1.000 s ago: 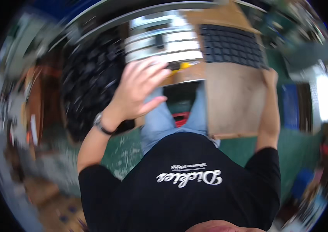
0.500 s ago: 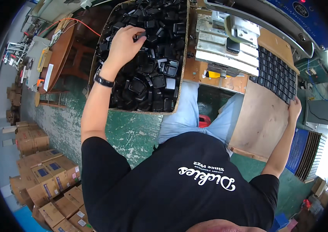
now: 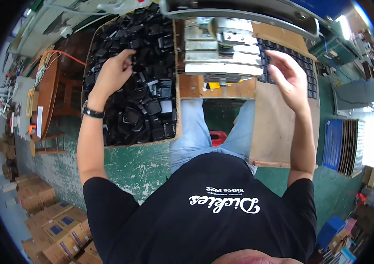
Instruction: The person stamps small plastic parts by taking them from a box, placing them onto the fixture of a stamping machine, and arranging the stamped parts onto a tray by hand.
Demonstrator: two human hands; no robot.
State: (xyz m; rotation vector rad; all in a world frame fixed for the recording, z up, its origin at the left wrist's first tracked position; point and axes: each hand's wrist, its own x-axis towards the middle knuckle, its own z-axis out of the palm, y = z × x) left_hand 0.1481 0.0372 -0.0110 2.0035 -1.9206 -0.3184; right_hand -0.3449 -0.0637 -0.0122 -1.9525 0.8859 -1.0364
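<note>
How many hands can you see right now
2: the left hand over the box of black parts, the right hand over the board beside the machine.

Legible white lettering (image 3: 225,203) stands upside down across the chest of a black T-shirt (image 3: 195,233).

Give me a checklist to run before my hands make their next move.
1. Black part on the metal fixture: ok, one sits there.
2. Loose black parts within reach: ok, plenty in the cardboard box under the left hand.
3. Left hand gripping a part: cannot tell, its fingers are curled against a dark background.
4. Right hand away from the rows of parts: not ok, it is over them.
5. Rows all straight: cannot tell, that hand covers some.
</note>
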